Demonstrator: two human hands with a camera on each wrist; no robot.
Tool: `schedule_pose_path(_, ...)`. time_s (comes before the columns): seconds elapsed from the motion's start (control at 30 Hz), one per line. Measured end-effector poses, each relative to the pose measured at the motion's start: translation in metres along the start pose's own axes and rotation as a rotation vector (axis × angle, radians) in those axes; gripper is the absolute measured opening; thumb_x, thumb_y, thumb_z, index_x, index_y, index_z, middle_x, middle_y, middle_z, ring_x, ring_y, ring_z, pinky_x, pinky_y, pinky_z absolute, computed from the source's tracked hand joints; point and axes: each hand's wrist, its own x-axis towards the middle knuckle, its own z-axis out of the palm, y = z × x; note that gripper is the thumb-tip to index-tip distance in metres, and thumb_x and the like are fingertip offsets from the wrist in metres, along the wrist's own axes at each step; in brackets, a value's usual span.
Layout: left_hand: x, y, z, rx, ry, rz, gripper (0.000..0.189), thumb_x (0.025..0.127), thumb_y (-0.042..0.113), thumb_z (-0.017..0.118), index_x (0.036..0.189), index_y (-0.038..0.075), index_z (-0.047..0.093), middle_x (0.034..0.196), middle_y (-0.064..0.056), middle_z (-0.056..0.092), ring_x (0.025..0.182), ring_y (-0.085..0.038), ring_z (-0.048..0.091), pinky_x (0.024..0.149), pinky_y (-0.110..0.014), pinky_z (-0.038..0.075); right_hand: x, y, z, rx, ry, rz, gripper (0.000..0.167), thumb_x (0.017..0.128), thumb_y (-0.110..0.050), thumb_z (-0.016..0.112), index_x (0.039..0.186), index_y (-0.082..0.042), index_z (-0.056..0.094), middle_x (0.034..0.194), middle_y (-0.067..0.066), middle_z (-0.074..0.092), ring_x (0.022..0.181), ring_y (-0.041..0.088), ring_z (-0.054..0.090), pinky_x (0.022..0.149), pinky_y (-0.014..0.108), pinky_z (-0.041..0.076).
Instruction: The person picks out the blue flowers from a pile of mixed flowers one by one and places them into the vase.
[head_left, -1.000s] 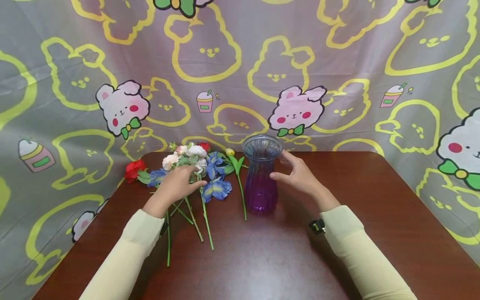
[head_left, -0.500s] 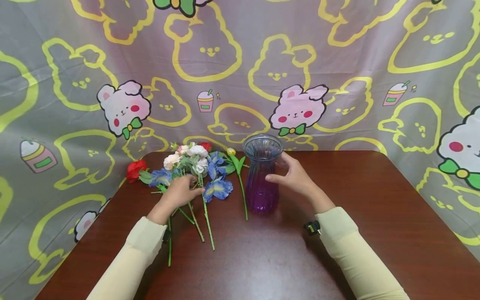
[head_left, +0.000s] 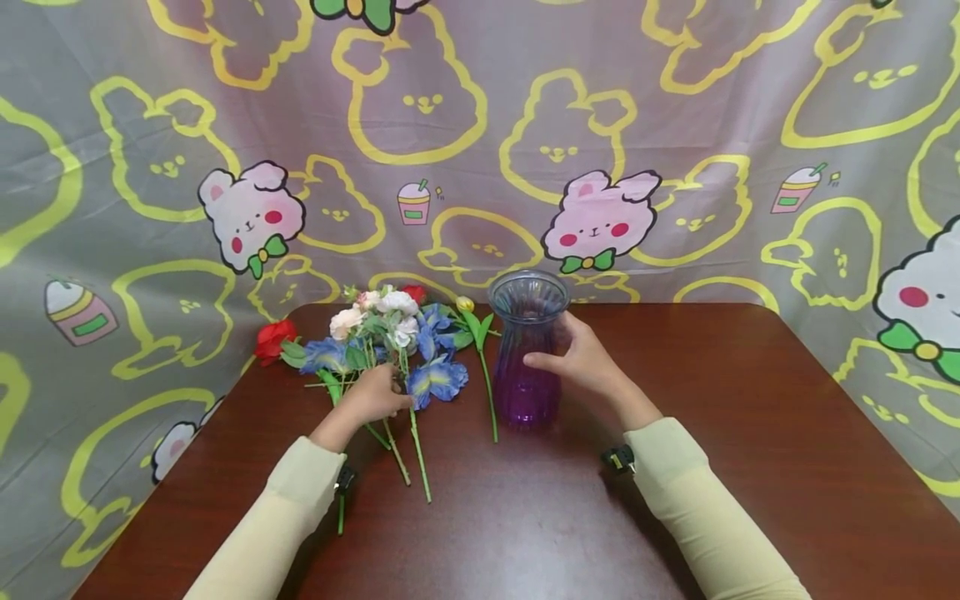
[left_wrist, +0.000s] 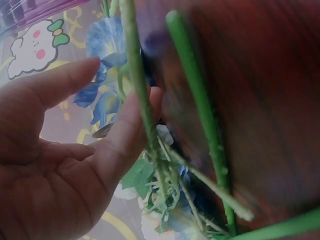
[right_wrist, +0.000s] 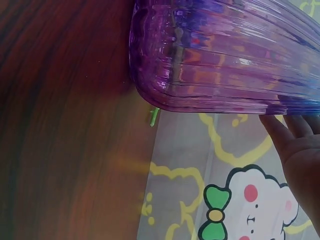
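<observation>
My left hand is among the flower stems on the left of the table. The left wrist view shows its thumb apart from the fingers, with a pale green stem crossing the fingertips. White and pink artificial flowers lie just beyond that hand, and a blue iris sits beside it. My right hand holds a ribbed glass vase, purple below and bluish-clear at the flared rim. Its thumb is in front of the glass; the other fingers go behind and are partly hidden. The vase stands upright.
A yellow tulip lies between the blue iris and the vase. At the far left is a red flower. Everything rests on a dark brown table. A patterned cloth hangs behind it.
My left hand has drawn back toward me and slightly right, from the blossoms down to the stems. The right thumb has moved farther left across the vase, which has hardly moved.
</observation>
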Motion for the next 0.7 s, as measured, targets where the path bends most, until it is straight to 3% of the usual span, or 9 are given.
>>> schedule_pose_path(0.2,0.004,-0.002,0.003,-0.117,-0.028,-0.046,0.072,0.093,0.029,0.067,0.136,-0.02,0.036,0.081,-0.014,0.068,0.066,-0.025,0.068,0.062,-0.035,0.056,0.006,0.028,0.0,0.036,0.013,0.017,0.071,0.081,0.002,0.076,0.142,0.0,0.041,0.133,0.02,0.054,0.12,0.033,0.055,0.099,0.046,0.044)
schedule_pose_path(0.4,0.006,-0.002,0.004,-0.266,-0.007,-0.098,0.065,0.102,0.039,0.049,0.131,-0.019,0.043,0.095,-0.028,0.065,0.075,-0.031,0.07,0.065,-0.038,0.058,0.005,0.032,0.0,0.05,0.018,0.011,0.069,0.081,-0.005,0.078,0.142,-0.005,0.043,0.131,0.015,0.057,0.117,0.028,0.057,0.098,0.043,0.046)
schedule_pose_path(0.57,0.007,-0.001,0.007,-0.37,0.037,-0.147,0.051,0.106,0.03,0.038,0.114,-0.02,0.05,0.1,-0.034,0.062,0.074,-0.035,0.07,0.063,-0.038,0.058,0.004,0.033,0.0,0.065,0.015,0.011,0.068,0.082,-0.009,0.078,0.141,-0.007,0.044,0.13,0.013,0.057,0.116,0.027,0.057,0.098,0.044,0.045)
schedule_pose_path(0.7,0.01,-0.001,0.009,-0.371,0.039,-0.167,0.039,0.105,0.017,0.039,0.107,-0.02,0.052,0.092,-0.032,0.063,0.067,-0.033,0.069,0.06,-0.037,0.058,0.004,0.034,0.0,0.067,0.009,0.018,0.069,0.082,-0.011,0.079,0.141,-0.008,0.044,0.131,0.013,0.057,0.117,0.027,0.057,0.099,0.045,0.045)
